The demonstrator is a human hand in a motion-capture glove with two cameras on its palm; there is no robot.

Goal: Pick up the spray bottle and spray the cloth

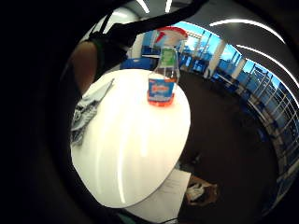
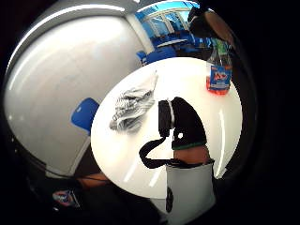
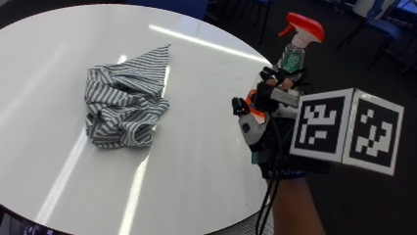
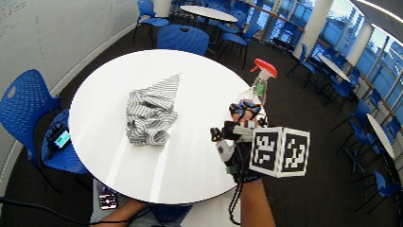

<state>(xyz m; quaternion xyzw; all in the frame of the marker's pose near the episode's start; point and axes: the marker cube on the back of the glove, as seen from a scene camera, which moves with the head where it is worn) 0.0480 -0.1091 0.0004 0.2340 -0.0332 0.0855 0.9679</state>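
A clear spray bottle [image 3: 293, 58] with an orange trigger head and a blue-and-orange label stands upright near the right edge of the round white table [image 3: 196, 166]. My gloved right hand [image 3: 264, 120] hovers just in front of its base, fingers stretched toward it and holding nothing. From the palm, the bottle [image 1: 162, 79] stands a short way off on the tabletop, and the thumb [image 2: 185, 124] sticks out straight. A crumpled grey-and-white striped cloth [image 3: 124, 105] lies left of the hand, toward the table's middle. In the wide view the bottle [image 4: 259, 87] and cloth [image 4: 151, 113] are well apart.
Blue chairs [image 4: 182, 38] ring the table, one at the left carrying a phone [image 4: 62, 138]. The table edge drops off right beside the bottle. White papers [image 1: 163, 196] lie below the near edge. Bare tabletop [image 4: 182, 161] stretches between cloth and hand.
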